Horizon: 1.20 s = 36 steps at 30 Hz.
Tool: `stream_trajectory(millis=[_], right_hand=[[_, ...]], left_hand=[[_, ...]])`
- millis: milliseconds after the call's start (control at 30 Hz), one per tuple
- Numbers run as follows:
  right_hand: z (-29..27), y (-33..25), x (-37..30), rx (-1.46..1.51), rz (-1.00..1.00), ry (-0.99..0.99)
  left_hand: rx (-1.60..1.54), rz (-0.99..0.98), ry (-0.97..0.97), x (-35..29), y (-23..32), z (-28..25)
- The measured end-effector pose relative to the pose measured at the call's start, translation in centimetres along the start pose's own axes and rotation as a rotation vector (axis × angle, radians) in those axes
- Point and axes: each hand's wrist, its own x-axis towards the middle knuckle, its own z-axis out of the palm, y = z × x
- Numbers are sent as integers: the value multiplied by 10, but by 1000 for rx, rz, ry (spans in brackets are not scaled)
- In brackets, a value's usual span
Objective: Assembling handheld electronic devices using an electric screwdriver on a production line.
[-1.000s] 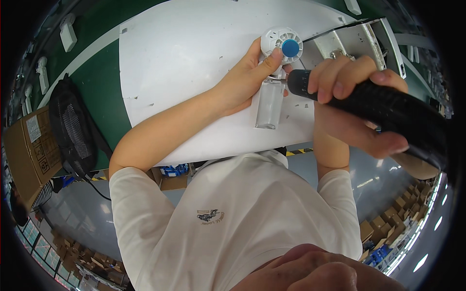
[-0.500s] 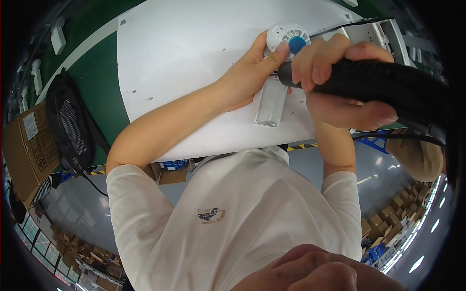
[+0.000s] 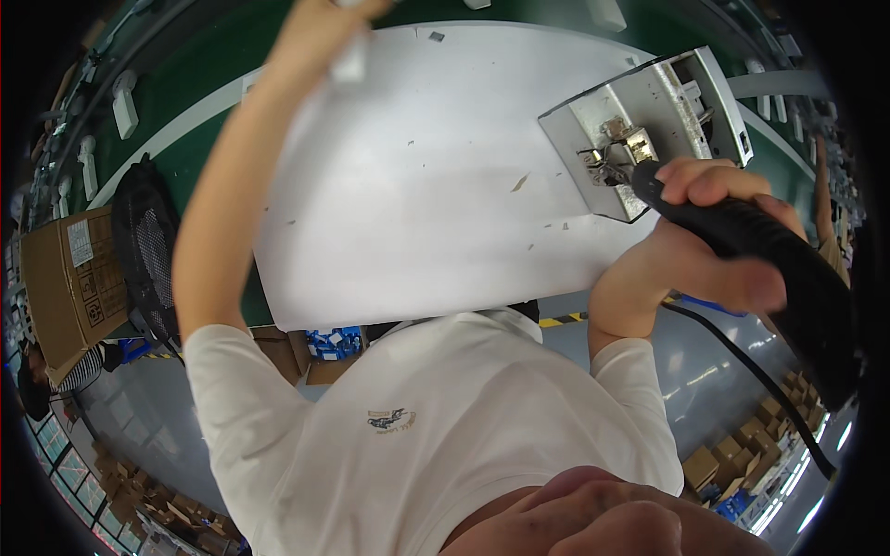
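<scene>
At the upper left my left hand (image 3: 326, 32) reaches to the far side of the table, smeared by motion and partly cut off by the picture's edge. A blurred white plastic device (image 3: 349, 61) is in its grasp; its round head cannot be made out. My right hand (image 3: 709, 227) is wrapped round a black corded electric screwdriver (image 3: 742, 215). The screwdriver's tip is at the small metal mechanism of a silver screw feeder (image 3: 577, 153), an angular box on the right of the table.
A white sheet (image 3: 417, 222) with small scraps covers the table. White devices (image 3: 124, 104) lie on the green surface beyond. At the left are a black mesh bag (image 3: 148, 250) and a cardboard box (image 3: 69, 278). The black cord (image 3: 742, 357) hangs at the right.
My left hand has carried the white device from the table's middle to the far left. My right hand has brought the screwdriver away from the device to the screw feeder.
</scene>
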Motion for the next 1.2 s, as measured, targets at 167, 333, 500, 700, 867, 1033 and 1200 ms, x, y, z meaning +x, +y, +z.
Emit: stream_trajectory(millis=[167, 333, 500, 700, 867, 1033, 1200], right_hand=[[23, -14, 1, -312, 243, 114], [6, -15, -9, 403, 243, -43], [10, -16, -11, 407, 223, -74], [5, -15, -17, 375, 377, -27], [2, -8, -15, 468, 320, -58], [-9, 4, -19, 453, 273, -72], [-9, 3, -29, 447, 332, -44]], left_hand=[[1016, -5, 226, 125, -78, -98], [1053, 93, -237, 170, -44, -8], [323, 17, -229, 191, -57, 49], [252, 66, -69, 155, -79, 20], [319, 216, 200, 133, -93, -27], [918, 117, 633, 144, -59, -4], [834, 360, -96, 205, -41, 74]])
